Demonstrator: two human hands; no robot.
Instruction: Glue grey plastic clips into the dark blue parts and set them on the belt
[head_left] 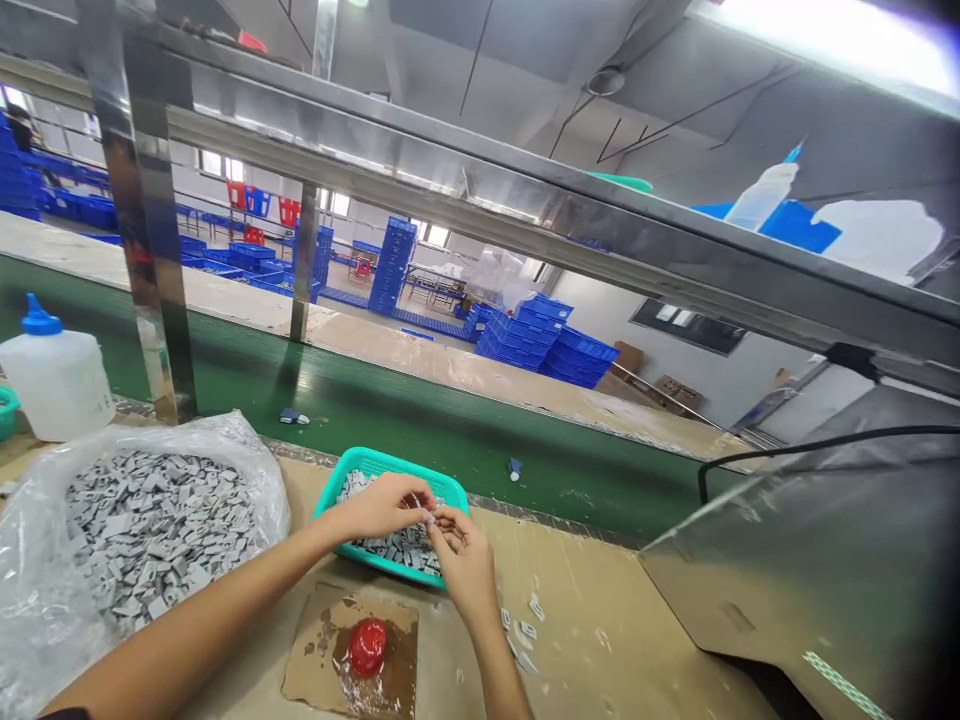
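Observation:
Over a green basket [397, 571] of small grey parts, my left hand [394, 505] and my right hand [461, 550] meet at the fingertips. Both are closed in a pinch around something small and pale, too small to name. Left of the basket lies a clear plastic bag [270, 470] full of grey plastic pieces [161, 530]. A shiny red lump [367, 647] sits on a wet cardboard square [307, 670] below the basket. Several loose grey pieces [528, 630] lie on the table right of my right forearm.
A white bottle with a blue cap [56, 380] stands at the left. Behind the basket runs a green conveyor belt [435, 440] with small blue-and-white parts [514, 468]. A metal frame [161, 300] rises at left; a large metal panel [825, 560] stands at right.

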